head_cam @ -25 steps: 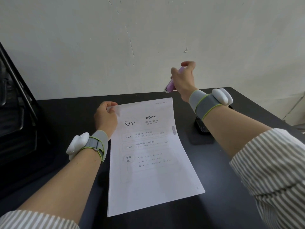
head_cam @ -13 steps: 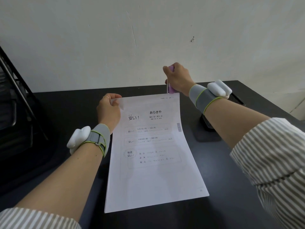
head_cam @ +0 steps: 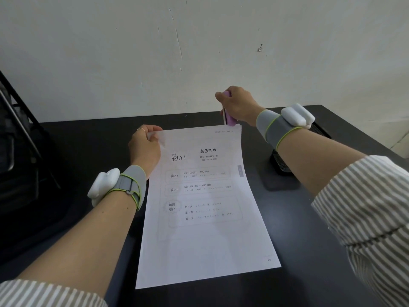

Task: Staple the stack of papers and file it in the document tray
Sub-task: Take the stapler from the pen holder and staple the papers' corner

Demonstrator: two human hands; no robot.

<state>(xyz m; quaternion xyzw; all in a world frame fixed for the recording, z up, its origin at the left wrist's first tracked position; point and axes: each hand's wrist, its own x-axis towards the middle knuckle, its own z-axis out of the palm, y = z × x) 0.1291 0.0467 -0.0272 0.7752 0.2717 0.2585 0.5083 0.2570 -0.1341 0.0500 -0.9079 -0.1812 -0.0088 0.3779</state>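
The white printed paper stack (head_cam: 203, 207) looks thin, smooth and matt. The small lilac stapler (head_cam: 229, 116) appears to be glossy plastic. The black surface (head_cam: 93, 138) has a smooth, dull finish. Grey elastic cloth wristbands (head_cam: 273, 127) carry smooth white plastic pods. The striped sleeves (head_cam: 363, 209) are woven cloth.

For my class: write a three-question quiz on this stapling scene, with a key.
1. True or false: the left hand pinches the top left corner of the white printed paper stack.
2. Which hand grips the small purple stapler?
3. The stapler sits at the stack's: A) bottom edge B) top right corner C) left edge.

Key: 1 true. 2 the right hand. 3 B.
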